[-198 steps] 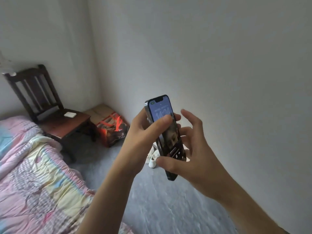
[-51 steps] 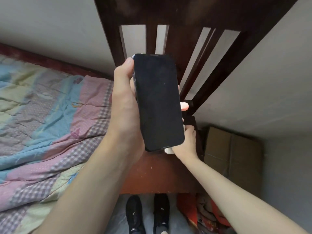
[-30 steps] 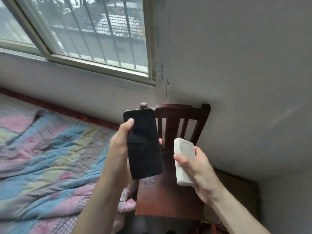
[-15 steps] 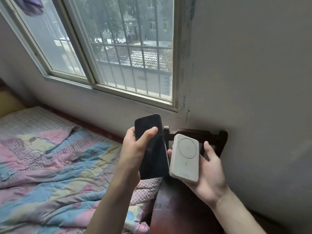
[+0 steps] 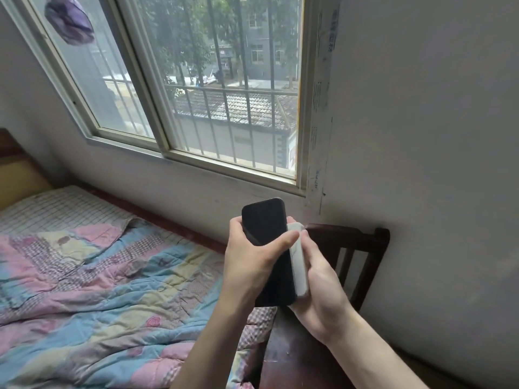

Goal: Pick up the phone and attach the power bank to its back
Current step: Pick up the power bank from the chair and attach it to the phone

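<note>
Power bank (image 5: 298,259), apart half a second ago, now meets the phone (image 5: 269,248) back; my left hand (image 5: 252,265) grips the phone, right hand (image 5: 320,287) presses the bank, over the chair (image 5: 351,248).

Chair back (image 5: 348,242) and wall (image 5: 421,164) close beside hands.

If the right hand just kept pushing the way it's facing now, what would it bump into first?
The right hand faces leftward with the white power bank in its palm. First in line is the back of the dark phone, held by the left hand. They look already touching.
</note>
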Demonstrator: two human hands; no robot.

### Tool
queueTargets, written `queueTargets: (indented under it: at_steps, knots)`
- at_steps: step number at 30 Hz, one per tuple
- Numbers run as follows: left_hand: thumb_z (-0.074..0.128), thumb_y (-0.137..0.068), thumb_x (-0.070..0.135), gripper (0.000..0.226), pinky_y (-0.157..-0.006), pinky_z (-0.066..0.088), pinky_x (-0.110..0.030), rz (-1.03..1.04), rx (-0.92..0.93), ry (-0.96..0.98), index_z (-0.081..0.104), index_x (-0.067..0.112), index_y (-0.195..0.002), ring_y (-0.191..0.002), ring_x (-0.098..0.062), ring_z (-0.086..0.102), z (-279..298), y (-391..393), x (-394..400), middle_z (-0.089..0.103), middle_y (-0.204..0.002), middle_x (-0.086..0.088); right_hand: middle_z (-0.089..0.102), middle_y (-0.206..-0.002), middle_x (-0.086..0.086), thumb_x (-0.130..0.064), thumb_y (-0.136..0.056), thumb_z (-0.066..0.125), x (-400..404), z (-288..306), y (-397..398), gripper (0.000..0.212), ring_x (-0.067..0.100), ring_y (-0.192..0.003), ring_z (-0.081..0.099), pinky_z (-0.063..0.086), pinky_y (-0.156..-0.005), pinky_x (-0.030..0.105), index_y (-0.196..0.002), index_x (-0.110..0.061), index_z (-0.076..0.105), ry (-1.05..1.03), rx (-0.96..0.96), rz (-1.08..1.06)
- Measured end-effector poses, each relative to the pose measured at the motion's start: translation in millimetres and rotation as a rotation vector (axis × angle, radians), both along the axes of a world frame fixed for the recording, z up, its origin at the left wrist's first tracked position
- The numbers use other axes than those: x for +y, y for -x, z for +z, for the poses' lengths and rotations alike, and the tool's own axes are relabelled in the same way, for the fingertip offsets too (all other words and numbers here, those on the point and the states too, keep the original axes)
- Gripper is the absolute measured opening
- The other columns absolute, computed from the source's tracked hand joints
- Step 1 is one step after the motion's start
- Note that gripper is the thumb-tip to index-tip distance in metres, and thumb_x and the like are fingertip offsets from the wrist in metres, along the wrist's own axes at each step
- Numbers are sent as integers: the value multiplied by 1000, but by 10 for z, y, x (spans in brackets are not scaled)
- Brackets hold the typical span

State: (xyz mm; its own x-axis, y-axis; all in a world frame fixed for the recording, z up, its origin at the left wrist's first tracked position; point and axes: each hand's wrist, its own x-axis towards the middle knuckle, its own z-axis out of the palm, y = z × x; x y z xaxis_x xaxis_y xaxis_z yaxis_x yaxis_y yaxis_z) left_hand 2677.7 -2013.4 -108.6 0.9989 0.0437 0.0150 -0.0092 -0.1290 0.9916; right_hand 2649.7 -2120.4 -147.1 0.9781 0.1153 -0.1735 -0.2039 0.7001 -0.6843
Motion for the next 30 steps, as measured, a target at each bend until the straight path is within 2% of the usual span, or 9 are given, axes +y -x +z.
queueTargets:
  at_steps: [3,5,7,10,13,17,20,25,30]
  knots:
    - [81,-49,56,65,-81,61,-36,40,-46,-41,55,30,-103,-86,-7,71,-6,6,21,72,-96,6,62,-144,13,-53,-102,43,120,19,-28,56,27,-131,62,58,-93,37,-150,-26,48,18,-7,-8]
    - [79,-51,56,61,-80,61,-36,59,-64,-40,57,31,-102,-82,-2,70,0,10,43,72,-94,7,62,-144,12,-52,-103,43,166,34,-37,56,27,-132,61,56,-96,39,-151,-24,46,13,12,-24]
    - [78,-51,57,60,-79,60,-36,54,-70,-50,58,31,-102,-83,-3,70,15,13,58,71,-95,6,63,-142,13,-50,-105,40,199,36,-32,53,27,-131,62,56,-97,39,-148,-22,51,19,16,-33]
    - [73,-52,63,64,-89,58,-43,26,-87,-136,58,30,-105,-102,-18,64,42,2,70,57,-105,1,70,-133,14,-50,-105,39,254,54,-13,51,26,-123,67,60,-87,36,-134,-17,67,3,11,-29]
    - [69,-52,66,65,-95,54,-44,25,-97,-197,57,31,-105,-110,-24,57,72,-17,85,46,-106,5,70,-131,16,-51,-104,39,284,76,-2,53,27,-122,68,60,-87,38,-132,-15,67,2,11,-23]
    - [69,-52,65,62,-96,53,-45,4,-86,-199,58,31,-103,-110,-24,58,90,-56,115,46,-106,6,71,-130,16,-50,-105,38,311,109,-5,53,27,-121,68,60,-87,39,-132,-15,67,3,13,-25]
    - [70,-51,63,60,-93,55,-39,-36,-67,-160,57,32,-101,-108,-23,59,93,-94,155,46,-109,2,71,-130,16,-49,-104,39,346,133,-8,52,27,-121,68,59,-89,40,-131,-15,68,-4,20,-45]
    - [69,-46,61,65,-66,50,-14,-40,-30,-68,57,28,-101,-89,-6,63,90,-135,227,52,-112,-3,76,-121,11,-49,-103,42,410,161,-3,48,24,-113,73,62,-80,36,-126,-17,70,58,39,-75]
    - [81,-59,47,64,-71,56,-25,-53,0,12,55,22,-112,-95,-17,68,55,-162,330,66,-109,-7,79,-116,3,-54,-98,45,508,182,-30,44,18,-107,75,63,-80,36,-113,-28,76,162,37,-116]
